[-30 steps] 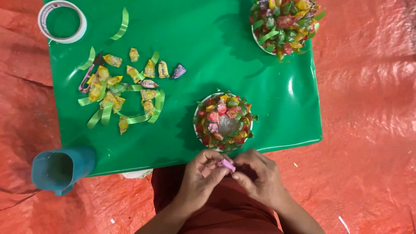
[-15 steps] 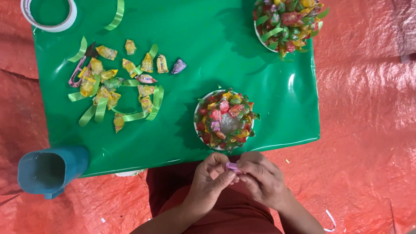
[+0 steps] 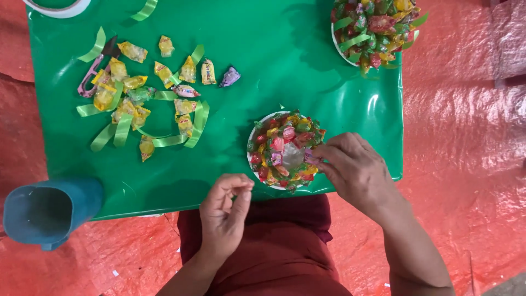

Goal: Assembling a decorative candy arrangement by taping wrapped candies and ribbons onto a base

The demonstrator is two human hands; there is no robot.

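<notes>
A white plate near the green table's front edge carries a ring of wrapped candies in red, green and yellow. My right hand rests at the ring's right side, fingertips pinching a small purple wrapped candy against the ring. My left hand hovers just off the table's front edge, to the lower left of the plate. Its fingers are curled, thumb against the fingertips, and nothing shows in it.
Loose yellow candies and green ribbon strips lie at the table's left, with pink scissors. A tape roll sits top left, a second candy-covered plate top right. A blue jug stands on the orange tarp.
Both hands were together at the table's edge, working the purple candy. Now they have parted: the right hand carried the candy up to the ring, and the left hand stayed back.
</notes>
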